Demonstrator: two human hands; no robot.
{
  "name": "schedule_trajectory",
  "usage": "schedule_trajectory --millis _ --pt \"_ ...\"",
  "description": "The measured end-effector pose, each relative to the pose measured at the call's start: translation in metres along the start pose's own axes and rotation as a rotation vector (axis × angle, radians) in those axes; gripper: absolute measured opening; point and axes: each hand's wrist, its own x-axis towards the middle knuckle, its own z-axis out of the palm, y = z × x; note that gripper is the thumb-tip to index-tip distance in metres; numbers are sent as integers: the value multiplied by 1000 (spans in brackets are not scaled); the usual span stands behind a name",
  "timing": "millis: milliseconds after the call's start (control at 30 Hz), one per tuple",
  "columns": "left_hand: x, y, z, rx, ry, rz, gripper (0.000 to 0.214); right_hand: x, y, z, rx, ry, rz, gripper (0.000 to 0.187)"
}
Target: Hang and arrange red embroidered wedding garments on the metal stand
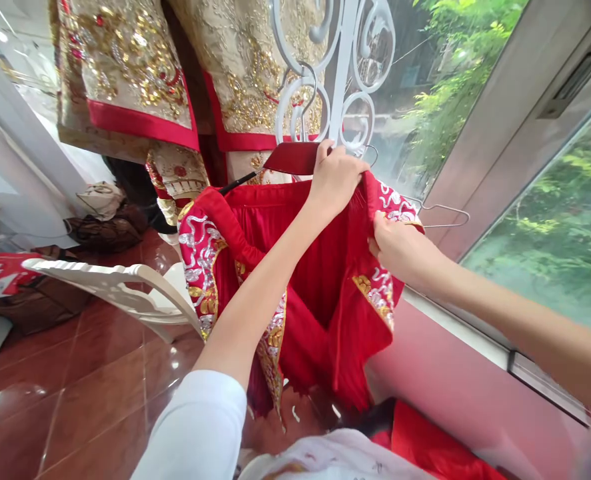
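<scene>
A red garment point(320, 280) with silver and gold embroidery hangs in front of me on a red hanger point(290, 159). The hanger's hook point(308, 90) is caught in a white scrolled metal rack point(342, 73). My left hand point(336, 177) is closed on the garment's upper edge, right by the hanger. My right hand point(400, 247) pinches the embroidered right edge of the same garment, near the shoulder.
Gold and red embroidered robes point(140, 73) hang behind on the rack. A white chair point(120, 287) stands at the left on the glossy brown floor point(75, 400). A bare wire hanger point(442, 217) sits by the window point(550, 220) at the right. Red cloth point(435, 447) lies below.
</scene>
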Motion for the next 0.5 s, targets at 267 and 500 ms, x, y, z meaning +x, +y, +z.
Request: schedule_trajectory --millis 267,500 --pt "-12 -6 -8 93 -25 149 34 58 20 -9 84 462 -184 14" --pt "-74 -28 -21 102 153 211 35 69 6 -13 258 131 -388 10"
